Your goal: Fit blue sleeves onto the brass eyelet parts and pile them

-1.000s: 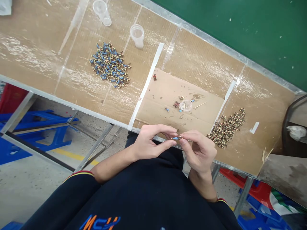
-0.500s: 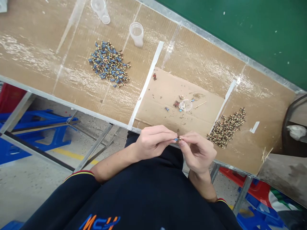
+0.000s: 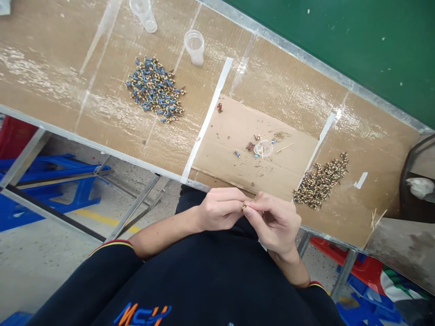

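Fingertips together in front of my body, my left hand (image 3: 222, 209) and my right hand (image 3: 274, 221) both pinch a small piece (image 3: 244, 208) with a gold-coloured part; most of it is hidden by the fingers. Just beyond them lies a cardboard sheet (image 3: 217, 154) bearing a small clear dish (image 3: 268, 148), a thin stick (image 3: 284, 148) and a few small coloured pieces, one of them blue (image 3: 237, 154). A pile of small blue and yellow pieces (image 3: 154, 90) is at the left. To the right is a pile of brown and yellow pieces (image 3: 319, 183).
Two clear plastic cups (image 3: 195, 47) (image 3: 146, 17) stand at the table's far side. White tape strips (image 3: 208, 117) cross the table. Thin sticks (image 3: 376, 219) lie near its right corner. Blue stools (image 3: 78, 194) are below at the left.
Both hands have moved slightly toward my body, and my right hand has shifted left, closer against my left. The blue part of the held piece is now covered by fingers.
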`<state>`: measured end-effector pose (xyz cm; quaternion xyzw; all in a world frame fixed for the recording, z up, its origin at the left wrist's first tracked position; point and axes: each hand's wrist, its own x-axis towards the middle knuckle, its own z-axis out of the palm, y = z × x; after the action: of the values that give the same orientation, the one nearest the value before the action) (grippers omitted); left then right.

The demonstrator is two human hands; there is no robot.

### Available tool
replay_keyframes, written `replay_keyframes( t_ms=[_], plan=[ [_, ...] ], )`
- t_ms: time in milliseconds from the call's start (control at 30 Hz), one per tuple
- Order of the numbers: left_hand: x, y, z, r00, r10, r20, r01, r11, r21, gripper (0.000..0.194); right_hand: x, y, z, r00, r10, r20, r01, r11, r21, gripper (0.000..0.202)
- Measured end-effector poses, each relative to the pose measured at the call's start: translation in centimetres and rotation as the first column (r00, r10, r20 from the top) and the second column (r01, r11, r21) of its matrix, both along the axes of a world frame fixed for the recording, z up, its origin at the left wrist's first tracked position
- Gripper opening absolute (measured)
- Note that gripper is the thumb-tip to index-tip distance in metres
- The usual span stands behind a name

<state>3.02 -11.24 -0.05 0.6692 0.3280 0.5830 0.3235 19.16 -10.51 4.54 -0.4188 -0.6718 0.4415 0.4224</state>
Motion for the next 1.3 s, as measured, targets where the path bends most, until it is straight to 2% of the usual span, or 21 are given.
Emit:
replay_keyframes(
  t_ms=[67, 167, 267, 367, 633, 867, 1067, 1300],
  plan=[
    [0.4, -0.1, 0.0, 0.999, 0.028, 0.041, -0.027, 0.999, -0.029, 0.013, -0.1, 0.0, 0.0, 1.0, -0.015, -0.011, 0.015, 1.0, -0.015, 0.014],
    [0.3, 0.1, 0.2, 0.997, 0.046, 0.059, -0.042, 0.997, -0.071, 0.002, -0.2, 0.1, -0.5, 0.983, -0.064, -0.172, 0.048, 0.994, -0.094, 0.011],
    [-0.2, 0.6, 0.4, 0.998, 0.032, 0.06, -0.027, 0.997, -0.075, 0.003, -0.2, 0.1, -1.4, 0.924, -0.178, -0.338, 0.116, 0.974, -0.196, 0.005],
    [-0.6, 1.0, 0.6, 0.998, 0.029, 0.053, -0.024, 0.997, -0.077, 0.003, -0.4, 0.0, -2.0, 0.893, -0.226, -0.389, 0.128, 0.956, -0.263, 0.005],
    [-1.0, 1.0, 0.4, 0.998, 0.02, 0.052, -0.015, 0.996, -0.089, 0.003, -0.5, 0.2, -1.7, 0.867, -0.276, -0.416, 0.169, 0.946, -0.276, 0.004],
    [-1.3, 1.0, 0.5, 0.998, 0.028, 0.052, -0.024, 0.997, -0.069, 0.005, -0.3, 0.0, -1.6, 0.898, -0.306, -0.315, 0.235, 0.941, -0.243, 0.003],
    [-1.3, 1.2, 0.6, 0.999, 0.022, 0.048, -0.019, 0.998, -0.06, 0.005, -0.4, -0.4, -1.6, 0.927, -0.247, -0.283, 0.201, 0.963, -0.181, 0.005],
    [-1.3, 1.1, 0.6, 0.997, 0.029, 0.069, -0.024, 0.997, -0.067, 0.007, -1.0, -0.8, -1.6, 0.927, -0.228, -0.298, 0.179, 0.967, -0.182, 0.008]
  ],
)
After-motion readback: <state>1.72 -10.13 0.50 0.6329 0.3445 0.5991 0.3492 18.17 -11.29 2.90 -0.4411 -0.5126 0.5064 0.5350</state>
